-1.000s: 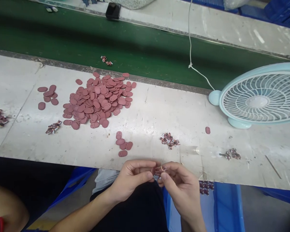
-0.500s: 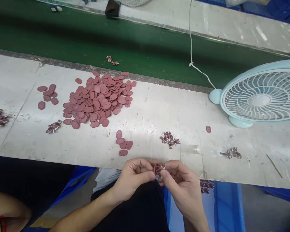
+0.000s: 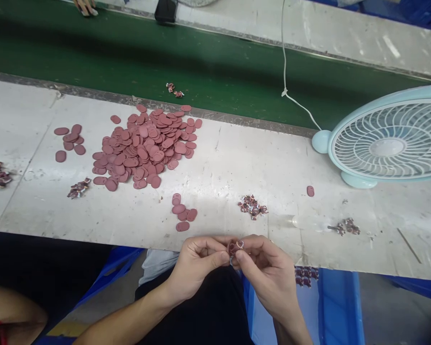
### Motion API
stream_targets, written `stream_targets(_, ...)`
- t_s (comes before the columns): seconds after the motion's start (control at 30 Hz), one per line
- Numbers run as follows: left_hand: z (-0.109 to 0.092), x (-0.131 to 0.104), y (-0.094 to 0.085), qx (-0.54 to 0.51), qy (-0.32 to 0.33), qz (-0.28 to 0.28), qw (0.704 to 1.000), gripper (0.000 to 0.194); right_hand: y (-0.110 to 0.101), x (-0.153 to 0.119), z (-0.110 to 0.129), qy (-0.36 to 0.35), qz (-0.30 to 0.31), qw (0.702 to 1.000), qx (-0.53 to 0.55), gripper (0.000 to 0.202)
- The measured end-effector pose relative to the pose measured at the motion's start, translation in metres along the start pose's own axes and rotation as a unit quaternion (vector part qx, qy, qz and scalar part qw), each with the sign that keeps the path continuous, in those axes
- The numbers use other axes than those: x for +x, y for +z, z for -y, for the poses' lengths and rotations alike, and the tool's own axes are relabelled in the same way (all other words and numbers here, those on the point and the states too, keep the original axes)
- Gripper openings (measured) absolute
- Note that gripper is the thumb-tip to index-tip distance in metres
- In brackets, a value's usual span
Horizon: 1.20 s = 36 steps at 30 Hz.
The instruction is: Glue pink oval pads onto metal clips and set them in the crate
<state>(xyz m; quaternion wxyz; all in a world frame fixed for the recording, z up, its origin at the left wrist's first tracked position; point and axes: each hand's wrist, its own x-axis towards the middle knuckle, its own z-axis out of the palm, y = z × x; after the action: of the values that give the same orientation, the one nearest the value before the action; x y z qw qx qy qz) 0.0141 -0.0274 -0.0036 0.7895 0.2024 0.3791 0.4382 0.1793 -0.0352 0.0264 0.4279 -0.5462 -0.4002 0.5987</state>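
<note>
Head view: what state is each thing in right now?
Left hand: closed, pinching small brown piece
Right hand: closed, pinching the same piece
Red ovals: heaped, overlapping
Blue bin: open, bin pieces in rows
Green belt: moving; belt pieces have shifted right
Cord: knotted
Fan: grille on; running or not, unclear

No legible text, label, brand, number or sign.
</note>
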Motion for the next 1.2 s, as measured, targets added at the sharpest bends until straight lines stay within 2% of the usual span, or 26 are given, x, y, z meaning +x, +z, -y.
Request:
stream_targets(0.33,0.002,0.003,0.002,-0.004,0.002,-0.017,1.000,0.006,0.001,-0.002,-0.010,-0.033,-0.017,0.999,-0.005,0.008)
stream_targets(0.63,0.001,0.001,0.002,0.013,-0.002,-0.041,0.999,0.009,0.003,-0.003,-0.008,-0.084,-0.021,0.994,-0.072,0.016)
stream_targets(1.1,0.005,0.001,0.004,0.006,0.023,-0.044,0.999,0.005,0.009,0.001,-0.010,-0.031,-0.042,0.998,0.025,0.010)
stream_targets(1.2,-0.001,0.001,-0.003,0.060,0.037,-0.033,0.997,0.007,0.005,0.003,-0.016,-0.008,-0.057,0.997,0.053,0.008)
